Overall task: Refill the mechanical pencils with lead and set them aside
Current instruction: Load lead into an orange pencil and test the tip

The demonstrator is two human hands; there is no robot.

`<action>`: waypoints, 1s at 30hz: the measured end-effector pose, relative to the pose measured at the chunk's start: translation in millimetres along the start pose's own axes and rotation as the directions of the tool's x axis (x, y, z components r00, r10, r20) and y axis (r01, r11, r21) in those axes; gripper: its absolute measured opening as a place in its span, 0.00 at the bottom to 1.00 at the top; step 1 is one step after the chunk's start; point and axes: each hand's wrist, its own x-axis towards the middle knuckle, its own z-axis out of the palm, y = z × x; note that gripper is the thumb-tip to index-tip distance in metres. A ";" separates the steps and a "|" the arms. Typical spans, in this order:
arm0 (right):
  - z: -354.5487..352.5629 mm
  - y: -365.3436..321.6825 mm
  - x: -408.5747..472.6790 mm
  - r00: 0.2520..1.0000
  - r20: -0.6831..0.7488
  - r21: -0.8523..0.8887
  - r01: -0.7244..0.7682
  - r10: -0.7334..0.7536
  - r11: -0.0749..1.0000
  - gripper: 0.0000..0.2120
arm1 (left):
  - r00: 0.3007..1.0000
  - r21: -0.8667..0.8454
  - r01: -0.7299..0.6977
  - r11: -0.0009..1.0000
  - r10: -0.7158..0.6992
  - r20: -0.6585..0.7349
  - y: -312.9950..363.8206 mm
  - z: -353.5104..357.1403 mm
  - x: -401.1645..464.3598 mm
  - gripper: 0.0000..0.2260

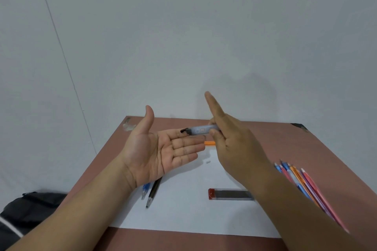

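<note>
Over the white sheet [183,210] on the tabletop [265,140], our right hand [230,146] pinches a lead case [201,130], tipping it toward our flat, upturned left hand [159,149], probably to catch leads.

A translucent grey lead case [201,130] with a black cap is held level above the tabletop. Blue and black pencils [151,190] lie left; a red-capped lead tube [230,194] lies centre, coloured pencils [302,183] right.
</note>
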 end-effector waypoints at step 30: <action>0.7 3.6 -0.4 0.996 -0.014 -0.061 0.082 -0.083 0.995 0.31 | 1.000 0.031 -0.006 1.000 0.007 -0.015 -0.4 0.0 0.0 0.54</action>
